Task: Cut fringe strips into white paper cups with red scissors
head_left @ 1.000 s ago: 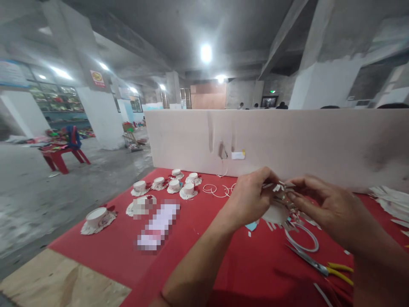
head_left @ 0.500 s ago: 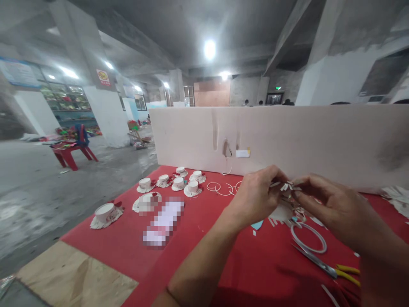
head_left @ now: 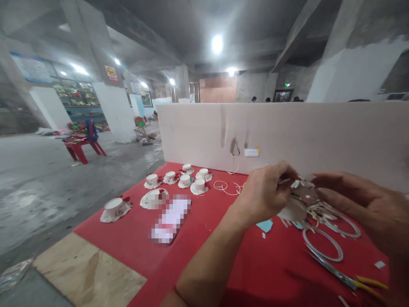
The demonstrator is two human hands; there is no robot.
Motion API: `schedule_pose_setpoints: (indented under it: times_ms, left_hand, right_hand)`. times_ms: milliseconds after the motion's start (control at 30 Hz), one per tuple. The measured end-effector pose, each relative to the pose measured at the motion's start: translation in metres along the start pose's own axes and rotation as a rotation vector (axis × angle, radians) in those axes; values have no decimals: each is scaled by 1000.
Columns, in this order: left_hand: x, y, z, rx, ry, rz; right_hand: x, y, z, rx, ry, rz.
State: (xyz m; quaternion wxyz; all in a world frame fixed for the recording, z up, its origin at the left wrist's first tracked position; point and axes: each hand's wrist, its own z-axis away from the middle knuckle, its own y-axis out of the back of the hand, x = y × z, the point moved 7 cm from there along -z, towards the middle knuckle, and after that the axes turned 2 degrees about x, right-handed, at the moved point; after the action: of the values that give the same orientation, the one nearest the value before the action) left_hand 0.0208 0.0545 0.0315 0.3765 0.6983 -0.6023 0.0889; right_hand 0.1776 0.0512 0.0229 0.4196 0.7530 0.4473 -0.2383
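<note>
My left hand is closed in a pinch on a small white piece with cut tabs. It looks like paper or card, and its far part is hidden by the fingers. My right hand is just to the right of it, thumb and forefinger stretched out and apart near the piece's edge. Below the hands is a round white piece with fringed strips; whether it joins the held piece I cannot tell. Loose white strips and white rings lie under my right hand.
Scissors with yellow handles lie at the front right of the red tabletop. Several small white hats with lacy brims stand at the left. Blue scraps lie mid-table. A pale upright board borders the back.
My right thumb and forefinger have moved apart and slightly away from the small white piece. My left hand keeps its pinch. The whole view has shifted a little.
</note>
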Motion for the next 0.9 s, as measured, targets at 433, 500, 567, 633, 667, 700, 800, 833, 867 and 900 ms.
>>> schedule_pose_setpoints:
  times_ms: [433,500,567,633,667,700,800,833,867,900]
  left_hand:
    - [-4,7,-1,28,50,71]
    - [-3,7,0,-9,67,113]
    - [-4,6,2,-53,97,167]
    - [-5,4,3,-100,118,194]
    - [-6,4,3,-125,121,189]
    - [-7,3,4,-149,121,174]
    - [-10,1,4,-191,121,120]
    - [-11,1,4,-195,122,111]
    - [-12,1,4,-191,126,107]
    - [-13,1,4,-182,131,105]
  right_hand:
    - [4,-3,1,50,-20,146]
    - [3,-3,1,30,-5,140]
    - [1,-4,2,16,4,134]
    - [0,-2,3,39,-4,166]
    - [0,-1,4,49,-7,185]
    - [0,0,4,61,-6,203]
    - [-2,-1,5,54,33,233]
    - [-3,-2,5,49,55,223]
    - [-4,-3,6,44,70,210]
    - [-5,-4,6,38,79,191]
